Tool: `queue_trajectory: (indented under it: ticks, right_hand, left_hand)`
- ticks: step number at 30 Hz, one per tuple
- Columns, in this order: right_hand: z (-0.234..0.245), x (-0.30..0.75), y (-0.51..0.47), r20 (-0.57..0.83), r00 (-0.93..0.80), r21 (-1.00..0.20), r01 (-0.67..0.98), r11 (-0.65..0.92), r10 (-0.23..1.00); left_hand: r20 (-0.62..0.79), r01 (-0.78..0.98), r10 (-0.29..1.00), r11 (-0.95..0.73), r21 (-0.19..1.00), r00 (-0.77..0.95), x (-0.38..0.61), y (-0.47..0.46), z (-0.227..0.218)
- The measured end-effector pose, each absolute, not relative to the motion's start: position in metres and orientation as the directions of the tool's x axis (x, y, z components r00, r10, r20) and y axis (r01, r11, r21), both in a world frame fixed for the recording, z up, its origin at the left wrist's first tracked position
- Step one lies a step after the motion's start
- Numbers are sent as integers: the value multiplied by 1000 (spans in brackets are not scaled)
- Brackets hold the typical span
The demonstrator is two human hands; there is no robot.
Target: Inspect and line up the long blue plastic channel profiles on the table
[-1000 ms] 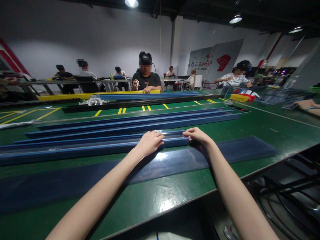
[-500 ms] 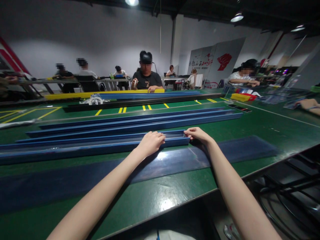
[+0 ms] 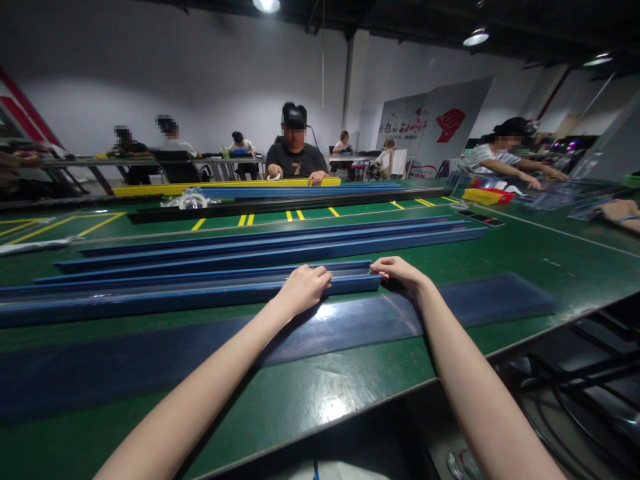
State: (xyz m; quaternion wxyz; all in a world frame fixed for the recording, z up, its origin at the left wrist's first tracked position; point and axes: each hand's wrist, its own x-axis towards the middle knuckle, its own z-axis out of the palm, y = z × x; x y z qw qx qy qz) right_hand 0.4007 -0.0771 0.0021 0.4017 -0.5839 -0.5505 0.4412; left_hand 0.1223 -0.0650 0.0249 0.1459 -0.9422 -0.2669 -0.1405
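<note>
A long blue U-shaped channel (image 3: 175, 303) lies across the table, its hollow side up, with a shiny clear strip inside it. My left hand (image 3: 307, 288) rests over the near wall close to the right end, fingers curled around the edge into the hollow. At the very end of the channel, my right hand (image 3: 397, 271) has thumb and fingers pinched together. A small clear glint shows at those fingertips, but what they hold is too small to make out. A flat, clear bluish plastic sheet (image 3: 345, 330) lies under my forearms, nearer the table edge.
More blue channels (image 3: 280, 250) lie parallel behind mine. Beyond them are a black channel (image 3: 300, 203), a yellow one (image 3: 145, 190) and a clear plastic bundle (image 3: 193, 199). A phone (image 3: 480, 218) and a yellow tray (image 3: 487, 196) sit right. A co-worker (image 3: 297, 160) faces me.
My hands stay nearly in place at the channel's end. Across the table, the co-worker's yellow channel has shifted right. The person at the right has stretched both arms out over the table.
</note>
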Motion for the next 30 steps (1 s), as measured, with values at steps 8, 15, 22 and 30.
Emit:
queue_trajectory:
  ticks: [8, 15, 22, 30]
  right_hand:
    - [5, 401, -78, -153, 3, -978, 143, -152, 988]
    - [6, 393, -78, -127, 48, -982, 137, -133, 991]
    - [3, 389, -80, -90, 82, -981, 166, -102, 993]
    - [0, 391, -80, -47, 110, -976, 205, -69, 993]
  left_hand:
    - [345, 569, 484, -796, -209, 804, 124, -67, 27]
    - [335, 580, 500, -788, -207, 799, 124, -68, 27]
    - [338, 577, 496, -790, -207, 800, 123, -66, 25]
    - [348, 575, 490, -791, -209, 800, 123, -66, 24]
